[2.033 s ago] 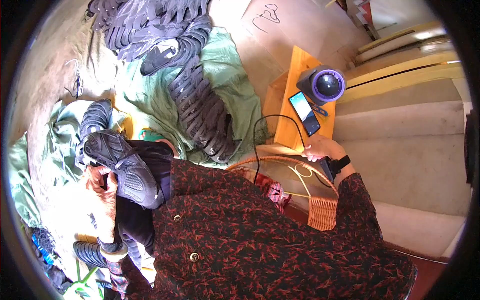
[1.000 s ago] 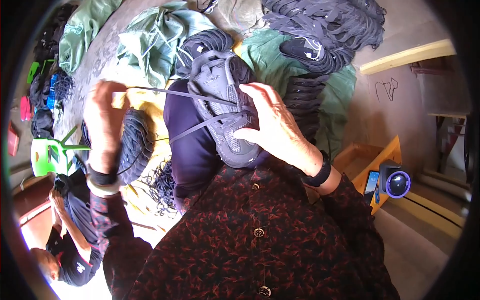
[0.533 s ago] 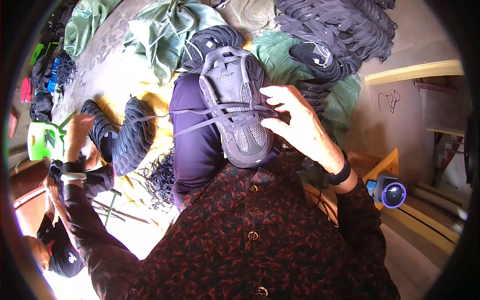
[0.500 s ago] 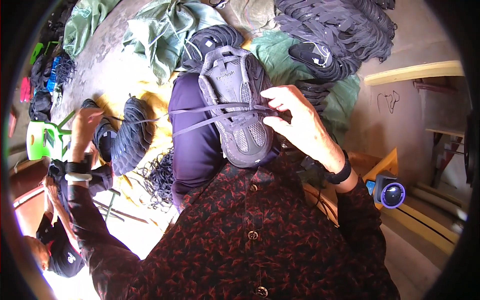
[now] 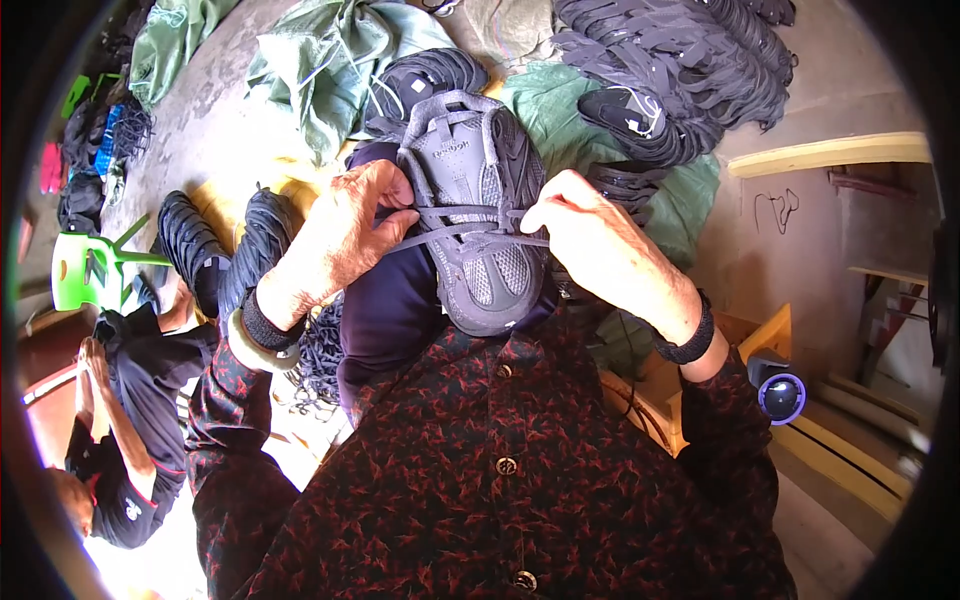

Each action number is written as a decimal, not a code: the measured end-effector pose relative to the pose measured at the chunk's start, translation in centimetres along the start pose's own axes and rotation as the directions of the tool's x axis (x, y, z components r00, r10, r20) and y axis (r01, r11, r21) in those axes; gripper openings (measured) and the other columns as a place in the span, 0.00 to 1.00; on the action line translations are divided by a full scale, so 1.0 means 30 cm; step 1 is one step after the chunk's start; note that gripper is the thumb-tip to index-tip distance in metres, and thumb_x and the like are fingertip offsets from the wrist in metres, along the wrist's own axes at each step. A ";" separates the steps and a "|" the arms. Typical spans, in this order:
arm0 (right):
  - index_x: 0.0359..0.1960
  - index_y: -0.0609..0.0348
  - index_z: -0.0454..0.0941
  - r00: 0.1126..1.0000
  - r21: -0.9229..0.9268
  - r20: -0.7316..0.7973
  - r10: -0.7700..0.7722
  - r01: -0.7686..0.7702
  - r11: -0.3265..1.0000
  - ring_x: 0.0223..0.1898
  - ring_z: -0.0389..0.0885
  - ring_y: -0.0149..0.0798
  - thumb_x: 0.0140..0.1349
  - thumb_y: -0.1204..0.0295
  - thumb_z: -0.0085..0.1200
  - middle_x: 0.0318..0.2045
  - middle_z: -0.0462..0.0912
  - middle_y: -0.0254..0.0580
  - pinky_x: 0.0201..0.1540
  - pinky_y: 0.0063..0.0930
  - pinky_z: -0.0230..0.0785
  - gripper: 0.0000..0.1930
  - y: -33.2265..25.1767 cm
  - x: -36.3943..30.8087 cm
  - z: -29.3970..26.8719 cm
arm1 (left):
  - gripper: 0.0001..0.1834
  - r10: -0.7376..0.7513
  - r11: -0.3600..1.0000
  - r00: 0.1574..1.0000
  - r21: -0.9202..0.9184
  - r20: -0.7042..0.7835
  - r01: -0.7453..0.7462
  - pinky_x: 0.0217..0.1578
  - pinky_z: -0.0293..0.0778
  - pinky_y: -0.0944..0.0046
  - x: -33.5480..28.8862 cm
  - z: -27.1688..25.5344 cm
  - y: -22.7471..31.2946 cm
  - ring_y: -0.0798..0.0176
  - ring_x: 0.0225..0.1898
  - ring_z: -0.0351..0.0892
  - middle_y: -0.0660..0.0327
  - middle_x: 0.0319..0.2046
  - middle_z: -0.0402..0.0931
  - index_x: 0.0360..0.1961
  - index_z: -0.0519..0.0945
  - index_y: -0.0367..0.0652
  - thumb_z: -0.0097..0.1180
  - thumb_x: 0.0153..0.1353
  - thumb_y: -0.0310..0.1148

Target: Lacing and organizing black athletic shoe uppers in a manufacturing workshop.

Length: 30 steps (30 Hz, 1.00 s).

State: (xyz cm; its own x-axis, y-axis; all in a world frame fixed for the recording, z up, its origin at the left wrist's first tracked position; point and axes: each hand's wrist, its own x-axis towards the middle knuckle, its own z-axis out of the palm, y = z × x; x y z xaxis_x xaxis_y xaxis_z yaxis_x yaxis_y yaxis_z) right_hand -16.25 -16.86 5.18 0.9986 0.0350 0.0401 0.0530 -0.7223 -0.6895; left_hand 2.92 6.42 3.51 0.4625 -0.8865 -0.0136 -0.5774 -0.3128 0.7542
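A grey shoe upper [image 5: 492, 285] rests toe toward me on my dark-trousered leg [image 5: 390, 310]. Its flat grey lace [image 5: 428, 239] crosses the front eyelets and stretches out to the left. At the upper's left edge my left hand [image 5: 350, 225] has thumb and fingers closed on that lace. My right hand [image 5: 590, 235], at the right eyelet row, pinches the lace there; a short piece shows below its fingertips. The far eyelets carry no visible lace, and the tongue lies exposed between them.
Nested dark shoe uppers [image 5: 262, 235] lie to the left, with a larger heap [image 5: 680, 70] at the far right. Green sacks [image 5: 315, 70] cover part of the floor. At left are a green stool [image 5: 85, 275] and a seated person [image 5: 130, 440]; a wooden box [image 5: 650, 415] stands at right.
My left hand has come in from the far left to the upper's left edge, the long pulled lace shortening. My right hand has shifted slightly, its fingers closing more. The other person's arms have moved.
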 end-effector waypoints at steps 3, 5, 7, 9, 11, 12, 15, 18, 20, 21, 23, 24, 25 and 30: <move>0.42 0.63 0.78 0.998 0.023 0.060 0.003 -0.004 1.000 0.44 0.79 0.51 0.62 0.77 0.52 0.41 0.73 0.50 0.49 0.40 0.73 0.08 -0.007 -0.002 -0.014 | 0.09 -0.062 0.995 0.994 -0.072 0.087 0.068 0.37 0.75 0.61 -0.003 -0.011 -0.007 0.60 0.33 0.80 0.58 0.30 0.78 0.37 0.77 0.36 0.65 0.59 0.26; 0.38 0.65 0.79 0.993 0.035 0.106 0.042 -0.046 0.998 0.42 0.78 0.50 0.61 0.73 0.57 0.40 0.72 0.50 0.49 0.41 0.73 0.08 -0.011 0.000 -0.027 | 0.08 -0.069 0.989 0.990 -0.120 0.123 0.084 0.36 0.75 0.62 -0.003 -0.021 -0.010 0.64 0.33 0.79 0.60 0.30 0.78 0.38 0.78 0.37 0.65 0.60 0.26; 0.37 0.65 0.79 0.989 0.014 0.147 0.007 -0.009 1.000 0.43 0.78 0.50 0.61 0.73 0.57 0.41 0.73 0.50 0.48 0.39 0.73 0.07 -0.015 0.006 -0.045 | 0.08 -0.070 0.980 0.985 -0.173 0.158 0.097 0.36 0.74 0.64 -0.002 -0.029 -0.013 0.68 0.33 0.78 0.61 0.30 0.77 0.39 0.78 0.37 0.64 0.61 0.26; 0.36 0.64 0.79 0.981 -0.008 0.189 -0.031 0.033 0.999 0.44 0.78 0.50 0.62 0.73 0.57 0.41 0.73 0.50 0.47 0.37 0.73 0.06 -0.021 0.019 -0.063 | 0.08 -0.074 0.992 0.981 -0.088 0.177 0.091 0.37 0.72 0.67 -0.003 -0.038 -0.015 0.70 0.33 0.76 0.65 0.28 0.76 0.38 0.78 0.39 0.64 0.62 0.27; 0.41 0.61 0.81 0.981 -0.092 0.178 -0.073 0.091 0.992 0.43 0.76 0.47 0.58 0.74 0.61 0.43 0.73 0.46 0.50 0.36 0.71 0.10 -0.033 0.039 -0.078 | 0.06 -0.019 0.994 0.991 -0.101 0.133 0.032 0.36 0.72 0.68 0.001 -0.042 -0.017 0.72 0.33 0.75 0.66 0.28 0.75 0.38 0.78 0.38 0.62 0.62 0.26; 0.41 0.61 0.81 0.979 -0.062 0.150 -0.138 0.149 0.987 0.43 0.76 0.47 0.58 0.74 0.61 0.43 0.73 0.46 0.50 0.36 0.71 0.10 -0.043 0.044 -0.085 | 0.04 0.051 0.994 0.994 -0.099 0.094 -0.041 0.34 0.72 0.68 0.003 -0.042 -0.019 0.74 0.32 0.74 0.66 0.27 0.74 0.38 0.78 0.38 0.61 0.63 0.24; 0.39 0.58 0.81 0.950 -0.462 -0.017 -0.312 0.270 0.845 0.43 0.76 0.46 0.57 0.74 0.58 0.43 0.76 0.41 0.55 0.38 0.66 0.08 -0.076 0.056 -0.105 | 0.03 -0.114 0.930 0.964 -0.315 0.239 0.188 0.34 0.72 0.70 0.006 -0.039 -0.026 0.75 0.32 0.74 0.68 0.28 0.74 0.37 0.78 0.39 0.60 0.63 0.24; 0.40 0.57 0.81 0.966 -0.544 0.096 -0.240 0.253 0.800 0.42 0.77 0.42 0.58 0.75 0.56 0.38 0.79 0.36 0.53 0.38 0.65 0.08 -0.091 0.068 -0.113 | 0.02 -0.124 0.894 0.964 -0.395 0.234 0.211 0.33 0.70 0.72 0.010 -0.030 -0.034 0.77 0.33 0.72 0.70 0.28 0.73 0.37 0.77 0.40 0.59 0.65 0.24; 0.40 0.57 0.80 0.980 -0.578 0.088 -0.177 0.195 0.792 0.41 0.78 0.41 0.59 0.75 0.54 0.36 0.80 0.36 0.50 0.37 0.66 0.08 -0.090 0.075 -0.104 | 0.03 -0.104 0.863 0.960 -0.456 0.260 0.217 0.32 0.66 0.73 0.011 -0.024 -0.038 0.79 0.32 0.68 0.73 0.30 0.71 0.38 0.77 0.40 0.58 0.67 0.27; 0.41 0.57 0.79 0.988 -0.608 0.071 -0.139 0.153 0.779 0.40 0.79 0.41 0.59 0.76 0.53 0.34 0.80 0.36 0.47 0.36 0.66 0.08 -0.086 0.079 -0.097 | 0.05 -0.083 0.830 0.955 -0.510 0.285 0.225 0.31 0.63 0.74 0.012 -0.021 -0.038 0.81 0.31 0.64 0.76 0.31 0.68 0.40 0.76 0.41 0.58 0.70 0.30; 0.41 0.57 0.79 0.997 -0.500 0.011 -0.073 0.069 0.863 0.38 0.79 0.42 0.60 0.77 0.53 0.34 0.80 0.37 0.45 0.37 0.67 0.08 -0.076 0.088 -0.083 | 0.06 -0.073 0.822 0.959 -0.529 0.274 0.213 0.31 0.63 0.74 0.014 -0.011 -0.036 0.81 0.31 0.64 0.76 0.30 0.68 0.40 0.77 0.40 0.59 0.70 0.31; 0.41 0.57 0.78 0.998 -0.379 -0.057 -0.009 -0.013 0.925 0.36 0.79 0.44 0.60 0.77 0.52 0.33 0.80 0.38 0.42 0.37 0.68 0.08 -0.072 0.093 -0.073 | 0.07 -0.061 0.815 0.962 -0.543 0.264 0.201 0.31 0.63 0.74 0.016 -0.006 -0.035 0.81 0.30 0.64 0.76 0.30 0.69 0.40 0.78 0.40 0.60 0.70 0.33; 0.39 0.57 0.79 0.981 -0.291 -0.177 -0.081 0.027 0.956 0.31 0.78 0.43 0.62 0.77 0.50 0.31 0.79 0.40 0.38 0.35 0.68 0.07 -0.065 0.107 -0.056 | 0.07 -0.059 0.815 0.963 -0.544 0.264 0.199 0.31 0.63 0.74 0.017 -0.006 -0.033 0.81 0.30 0.64 0.76 0.30 0.69 0.40 0.78 0.40 0.60 0.70 0.33; 0.37 0.60 0.81 0.941 0.260 -0.261 0.216 -0.147 0.955 0.28 0.77 0.38 0.65 0.75 0.49 0.29 0.78 0.41 0.36 0.30 0.69 0.07 -0.069 0.100 -0.020 | 0.09 -0.147 0.858 0.952 -0.445 0.270 0.259 0.29 0.67 0.72 0.021 -0.002 -0.025 0.79 0.28 0.68 0.72 0.25 0.75 0.36 0.83 0.35 0.64 0.67 0.33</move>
State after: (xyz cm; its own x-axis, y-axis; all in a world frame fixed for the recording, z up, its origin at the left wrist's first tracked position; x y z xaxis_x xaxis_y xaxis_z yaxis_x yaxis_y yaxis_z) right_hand -13.36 -15.69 7.15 0.9498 -0.3031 0.0779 -0.0946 -0.5154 -0.8517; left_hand 3.68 6.12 2.97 0.3431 -0.8897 -0.3012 -0.0764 -0.3460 0.9351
